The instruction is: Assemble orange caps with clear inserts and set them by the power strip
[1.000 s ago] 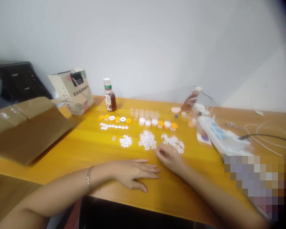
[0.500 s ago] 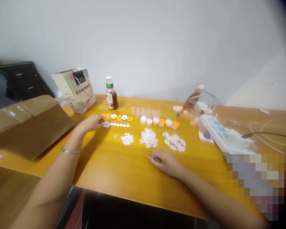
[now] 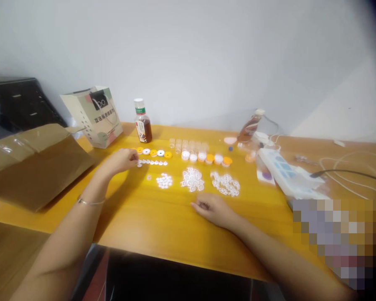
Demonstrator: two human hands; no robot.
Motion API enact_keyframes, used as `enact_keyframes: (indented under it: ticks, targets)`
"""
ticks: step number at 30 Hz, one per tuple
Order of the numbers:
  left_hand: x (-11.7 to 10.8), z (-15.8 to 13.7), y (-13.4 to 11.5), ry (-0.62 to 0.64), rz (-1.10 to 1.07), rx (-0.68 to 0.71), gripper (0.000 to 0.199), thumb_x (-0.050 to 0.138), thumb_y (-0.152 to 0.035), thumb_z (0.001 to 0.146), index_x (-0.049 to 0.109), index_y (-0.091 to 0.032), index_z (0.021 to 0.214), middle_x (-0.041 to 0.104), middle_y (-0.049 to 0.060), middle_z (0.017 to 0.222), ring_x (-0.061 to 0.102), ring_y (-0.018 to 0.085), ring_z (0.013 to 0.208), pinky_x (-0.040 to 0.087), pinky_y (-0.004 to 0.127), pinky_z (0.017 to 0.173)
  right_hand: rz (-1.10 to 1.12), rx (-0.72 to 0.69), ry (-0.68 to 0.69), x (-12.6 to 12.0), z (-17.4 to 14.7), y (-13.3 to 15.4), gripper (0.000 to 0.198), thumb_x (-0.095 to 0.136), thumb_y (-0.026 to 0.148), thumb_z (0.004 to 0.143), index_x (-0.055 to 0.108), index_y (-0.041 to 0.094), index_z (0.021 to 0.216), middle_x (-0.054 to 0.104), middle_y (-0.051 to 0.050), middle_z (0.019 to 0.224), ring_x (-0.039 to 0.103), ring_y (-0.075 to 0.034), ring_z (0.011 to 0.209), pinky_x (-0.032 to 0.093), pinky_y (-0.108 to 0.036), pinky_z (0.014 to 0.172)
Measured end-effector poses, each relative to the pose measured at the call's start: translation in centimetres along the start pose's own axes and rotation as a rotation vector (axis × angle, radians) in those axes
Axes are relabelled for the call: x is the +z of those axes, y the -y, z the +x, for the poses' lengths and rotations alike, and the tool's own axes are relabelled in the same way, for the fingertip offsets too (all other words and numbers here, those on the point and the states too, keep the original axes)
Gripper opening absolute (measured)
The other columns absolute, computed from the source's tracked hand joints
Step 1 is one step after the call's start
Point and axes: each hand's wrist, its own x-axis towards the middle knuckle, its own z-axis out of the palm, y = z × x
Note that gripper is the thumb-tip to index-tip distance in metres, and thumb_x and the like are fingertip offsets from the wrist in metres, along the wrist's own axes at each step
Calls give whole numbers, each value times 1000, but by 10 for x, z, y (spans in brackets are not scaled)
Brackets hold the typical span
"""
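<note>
My left hand reaches over the left end of a row of small white discs, fingertips pinched together. Whatever is between them, if anything, is hidden. A single white disc lies just under the fingertips, out of line with the row. Behind it runs a row of orange and white ring-like caps, partly covered by this hand. My right hand rests on the table with its fingers curled closed; I see nothing in it. Just beyond it lie a pile of white openwork pieces and a second similar pile.
A heap of white discs lies between the hands. Clear little cups stand behind orange and white lids. Two drink bottles, a left one and a right one, a paper bag, a brown bag and a power strip surround them.
The whole view has shifted slightly. My left fingers have moved a little to the right over the discs, and fewer discs show bunched beneath them. My right hand has stayed in place.
</note>
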Motion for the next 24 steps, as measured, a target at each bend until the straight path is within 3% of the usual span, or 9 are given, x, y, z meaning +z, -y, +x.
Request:
enact_keyframes:
  ticks: [2,4,8,19,24]
  targets:
    - [6,-15,-39,36,-196,254,18,51,-33,76,61,-19,80,65,3,82,58,16,74,42,25,67,11,0,-4,1,1,-1,32,44,29,83,33,19,55,39,5,51,36,-9,48,25,-22,49]
    - [21,-30,-79,169,-340,478,20,49,-33,80,61,-18,85,65,3,83,57,14,73,42,24,66,20,6,-16,2,1,-3,32,45,29,83,34,19,55,39,5,51,36,-9,48,25,-22,49]
    - [52,-48,-127,268,-316,661,15,47,-23,80,60,-17,82,64,3,79,55,12,69,41,24,64,36,21,-51,3,2,-6,32,44,29,83,35,19,55,39,5,50,37,-9,48,25,-22,48]
    - [71,-51,-130,272,-321,684,9,49,-14,73,56,-18,76,61,4,74,53,14,65,41,26,61,33,22,-56,2,3,-6,32,42,28,82,34,19,53,39,4,51,37,-10,48,26,-22,47]
    - [56,-52,-128,311,-439,653,15,50,-24,77,54,-17,90,62,3,80,57,12,69,45,22,60,62,19,-43,0,3,-4,32,40,30,83,34,19,54,38,4,50,36,-9,48,27,-22,47]
